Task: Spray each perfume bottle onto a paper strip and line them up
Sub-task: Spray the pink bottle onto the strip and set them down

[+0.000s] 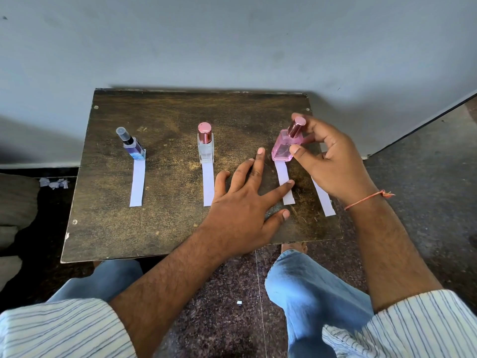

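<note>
Fig.: small wooden table [160,228] w/ three perfume bottles in a row, each at the far end of a paper strip. Blue bottle [134,148] and clear bottle [205,144] stand upright, untouched. Right hand [333,161] grips the pink bottle [285,147], fingers curled round cap and body; bottle tilted, base at its strip [284,182]. Left hand [245,200] lies flat, fingers spread, index fingertip pinning that strip; holds nothing. A fourth strip [324,200] lies partly under the right wrist. Risk: wrist could drag the spare strip off the table edge; tilted bottle may tip if released early.
</note>
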`<action>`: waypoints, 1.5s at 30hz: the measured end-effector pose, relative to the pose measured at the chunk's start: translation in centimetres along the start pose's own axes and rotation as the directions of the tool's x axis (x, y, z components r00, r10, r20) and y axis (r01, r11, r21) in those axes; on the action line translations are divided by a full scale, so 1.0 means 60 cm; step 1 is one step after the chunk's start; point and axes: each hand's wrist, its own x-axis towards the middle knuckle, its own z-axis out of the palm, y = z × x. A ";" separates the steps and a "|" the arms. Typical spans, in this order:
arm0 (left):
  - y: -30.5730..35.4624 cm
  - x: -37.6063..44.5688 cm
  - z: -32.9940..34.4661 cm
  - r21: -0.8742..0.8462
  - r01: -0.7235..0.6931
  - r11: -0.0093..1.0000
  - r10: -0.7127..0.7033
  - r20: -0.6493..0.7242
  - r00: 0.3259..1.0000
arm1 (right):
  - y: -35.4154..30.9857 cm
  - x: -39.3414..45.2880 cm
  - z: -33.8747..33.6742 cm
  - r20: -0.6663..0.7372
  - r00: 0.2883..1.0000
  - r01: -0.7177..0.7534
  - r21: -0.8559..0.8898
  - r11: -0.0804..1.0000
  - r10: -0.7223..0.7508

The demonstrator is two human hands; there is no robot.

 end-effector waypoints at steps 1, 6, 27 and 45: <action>-0.001 0.000 0.001 0.002 -0.003 1.000 0.003 -0.004 1.000 | -0.003 -0.002 -0.002 -0.020 1.000 0.007 0.009 1.000 -0.007; -0.001 0.000 0.004 0.026 -0.019 0.999 0.019 -0.010 1.000 | -0.017 -0.007 -0.011 -0.146 0.980 0.131 -0.029 0.991 -0.134; -0.011 -0.011 0.000 0.019 -0.050 0.999 0.050 -0.018 0.999 | -0.020 -0.020 0.002 -0.173 0.970 0.169 -0.011 0.986 -0.169; -0.024 -0.017 -0.001 -0.013 -0.074 0.997 0.074 -0.015 0.997 | 0.065 -0.048 -0.115 0.261 0.961 -0.009 -0.297 0.955 0.090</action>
